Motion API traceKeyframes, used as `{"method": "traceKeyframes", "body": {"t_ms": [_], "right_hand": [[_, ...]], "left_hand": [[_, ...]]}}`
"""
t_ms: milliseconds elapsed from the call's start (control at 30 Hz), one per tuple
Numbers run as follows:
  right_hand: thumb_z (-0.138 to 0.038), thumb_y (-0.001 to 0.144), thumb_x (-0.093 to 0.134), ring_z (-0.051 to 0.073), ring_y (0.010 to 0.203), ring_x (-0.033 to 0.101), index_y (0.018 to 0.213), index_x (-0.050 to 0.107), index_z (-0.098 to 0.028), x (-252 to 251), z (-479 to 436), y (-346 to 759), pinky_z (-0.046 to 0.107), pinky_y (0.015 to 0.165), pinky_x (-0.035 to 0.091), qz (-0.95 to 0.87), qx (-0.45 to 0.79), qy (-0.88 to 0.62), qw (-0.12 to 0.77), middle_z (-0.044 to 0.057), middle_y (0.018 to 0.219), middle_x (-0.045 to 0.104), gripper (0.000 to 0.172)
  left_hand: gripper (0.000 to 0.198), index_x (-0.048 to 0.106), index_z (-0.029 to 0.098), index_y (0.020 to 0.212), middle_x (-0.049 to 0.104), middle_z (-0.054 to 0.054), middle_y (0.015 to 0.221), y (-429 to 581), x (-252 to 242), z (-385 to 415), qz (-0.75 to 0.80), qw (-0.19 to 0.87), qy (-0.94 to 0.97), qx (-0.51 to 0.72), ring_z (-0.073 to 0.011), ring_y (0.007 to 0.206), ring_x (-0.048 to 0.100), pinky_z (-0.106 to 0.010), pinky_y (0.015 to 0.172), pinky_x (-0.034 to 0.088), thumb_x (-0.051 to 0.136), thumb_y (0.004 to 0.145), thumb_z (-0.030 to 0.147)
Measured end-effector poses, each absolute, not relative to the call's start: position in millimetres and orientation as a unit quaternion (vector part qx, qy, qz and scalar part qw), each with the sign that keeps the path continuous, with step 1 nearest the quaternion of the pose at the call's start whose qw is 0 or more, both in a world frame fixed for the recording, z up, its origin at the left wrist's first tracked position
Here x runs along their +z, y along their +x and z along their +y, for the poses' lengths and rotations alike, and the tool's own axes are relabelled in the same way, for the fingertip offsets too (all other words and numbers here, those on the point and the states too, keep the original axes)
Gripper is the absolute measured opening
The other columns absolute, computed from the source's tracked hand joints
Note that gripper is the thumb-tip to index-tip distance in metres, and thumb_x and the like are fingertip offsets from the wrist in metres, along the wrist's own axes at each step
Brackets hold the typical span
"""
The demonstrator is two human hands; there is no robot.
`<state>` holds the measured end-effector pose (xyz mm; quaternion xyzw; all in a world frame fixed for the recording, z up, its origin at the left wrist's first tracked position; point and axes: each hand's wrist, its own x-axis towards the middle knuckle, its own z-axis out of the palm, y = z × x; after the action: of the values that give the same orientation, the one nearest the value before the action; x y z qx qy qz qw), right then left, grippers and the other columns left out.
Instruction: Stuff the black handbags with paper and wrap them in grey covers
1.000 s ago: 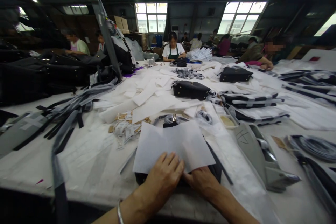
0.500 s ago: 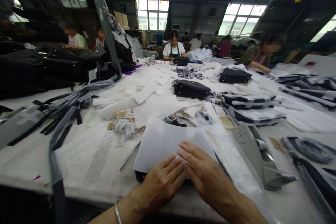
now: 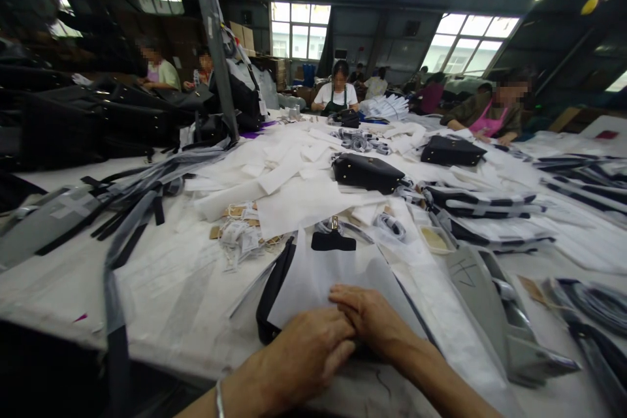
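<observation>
A black handbag [image 3: 277, 284] lies on the table right before me, with a white sheet of paper [image 3: 306, 274] spread over it. The bag's dark tab with a gold clasp [image 3: 334, 241] shows at its far edge. My left hand [image 3: 313, 343] is closed at the near edge of the paper, its fingers curled and partly hidden. Across its fingertips reaches my right hand [image 3: 369, 317], fingers stretched out and lying on the paper. The paper's near edge is covered by both hands.
Behind the bag are tags with strings [image 3: 240, 235], loose white paper [image 3: 289, 209] and another black bag [image 3: 367, 172]. A grey tape dispenser [image 3: 482, 294] stands at right. Long wrapped straps [image 3: 117, 241] hang over the table edge at left. Several co-workers [image 3: 337, 91] sit beyond.
The paper has slid nearer to me and creased, uncovering the dark tab and the bag's left side. My left fingers have curled in. The view has shifted slightly left.
</observation>
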<state>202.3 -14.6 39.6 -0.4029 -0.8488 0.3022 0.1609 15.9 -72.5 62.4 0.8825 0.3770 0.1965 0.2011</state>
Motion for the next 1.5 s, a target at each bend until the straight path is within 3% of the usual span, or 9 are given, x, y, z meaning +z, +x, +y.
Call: {"method": "traceKeyframes", "body": {"t_ms": [200,333,500,700,900,1000,1200,1367,1500], "right_hand": [[-0.016,0.092,0.053,0.026,0.121,0.064,0.117,0.074,-0.019,21,-14,209,0.043,0.108,0.048,-0.846,0.29,-0.411,0.175,0.011,0.122,0.071,0.033],[-0.015,0.092,0.054,0.026,0.122,0.063,0.117,0.074,-0.019,8,-17,211,0.042,0.108,0.049,-0.854,0.27,-0.403,0.187,0.011,0.123,0.07,0.032],[-0.015,0.096,0.053,0.026,0.123,0.061,0.121,0.072,-0.017,-1,-22,211,0.042,0.106,0.051,-0.874,0.211,-0.392,0.194,0.013,0.128,0.067,0.031],[-0.005,0.093,0.053,0.027,0.125,0.06,0.122,0.07,-0.016,-3,-23,213,0.042,0.106,0.051,-0.894,0.155,-0.379,0.181,0.014,0.129,0.067,0.036],[-0.019,0.099,0.051,0.024,0.116,0.067,0.107,0.076,-0.021,-6,-27,218,0.04,0.104,0.054,-0.869,0.175,-0.368,0.28,0.009,0.116,0.074,0.027],[-0.022,0.101,0.049,0.024,0.111,0.069,0.11,0.075,-0.021,-6,-28,218,0.042,0.104,0.053,-0.865,0.166,-0.366,0.299,0.009,0.117,0.074,0.028],[-0.015,0.098,0.048,0.024,0.113,0.068,0.103,0.076,-0.019,-3,-27,213,0.04,0.102,0.054,-0.884,0.145,-0.381,0.23,0.01,0.117,0.073,0.029],[-0.014,0.094,0.051,0.024,0.115,0.066,0.102,0.077,-0.019,26,-19,208,0.036,0.102,0.052,-0.888,0.206,-0.39,0.133,0.01,0.117,0.073,0.029],[-0.022,0.094,0.055,0.023,0.088,0.073,0.085,0.078,-0.02,60,-6,192,0.032,0.086,0.057,-0.881,0.209,-0.424,0.023,0.008,0.089,0.077,0.025]], "left_hand": [[0.012,0.064,0.016,0.09,0.07,-0.005,0.091,12,46,-62,0.461,0.104,0.878,0.068,-0.0231,0.085,0.066,-0.035,0.077,0.058,0.059,0.089,0.006],[0.016,0.062,0.017,0.097,0.07,-0.006,0.096,11,22,-66,0.466,0.065,0.874,0.117,-0.0228,0.089,0.067,-0.037,0.082,0.058,0.056,0.089,0.005],[0.045,0.051,0.015,0.132,0.066,-0.008,0.128,7,2,-76,0.423,0.016,0.872,0.247,-0.0164,0.116,0.063,-0.032,0.103,0.051,0.036,0.093,-0.001],[0.045,0.055,0.017,0.128,0.071,-0.006,0.122,7,-11,-73,0.42,0.015,0.863,0.281,-0.0156,0.108,0.068,-0.032,0.103,0.052,0.038,0.09,0.001],[0.036,0.059,0.02,0.115,0.075,-0.004,0.108,14,-1,-71,0.453,0.048,0.843,0.287,-0.0154,0.092,0.072,-0.028,0.096,0.055,0.047,0.087,0.002],[0.038,0.056,0.019,0.118,0.074,-0.005,0.111,14,-1,-70,0.449,0.051,0.848,0.276,-0.016,0.096,0.071,-0.03,0.096,0.055,0.049,0.086,0.001],[0.039,0.057,0.017,0.122,0.071,-0.005,0.118,16,-9,-69,0.456,0.055,0.862,0.216,-0.0163,0.108,0.067,-0.031,0.102,0.051,0.049,0.089,-0.002],[0.031,0.061,0.016,0.118,0.07,-0.006,0.118,18,0,-66,0.462,0.066,0.871,0.152,-0.0191,0.107,0.067,-0.034,0.101,0.05,0.054,0.091,0.003],[0.022,0.063,0.017,0.114,0.071,-0.005,0.114,18,-1,-57,0.441,0.054,0.884,0.142,-0.0196,0.105,0.067,-0.037,0.104,0.045,0.057,0.094,0.01]]}}
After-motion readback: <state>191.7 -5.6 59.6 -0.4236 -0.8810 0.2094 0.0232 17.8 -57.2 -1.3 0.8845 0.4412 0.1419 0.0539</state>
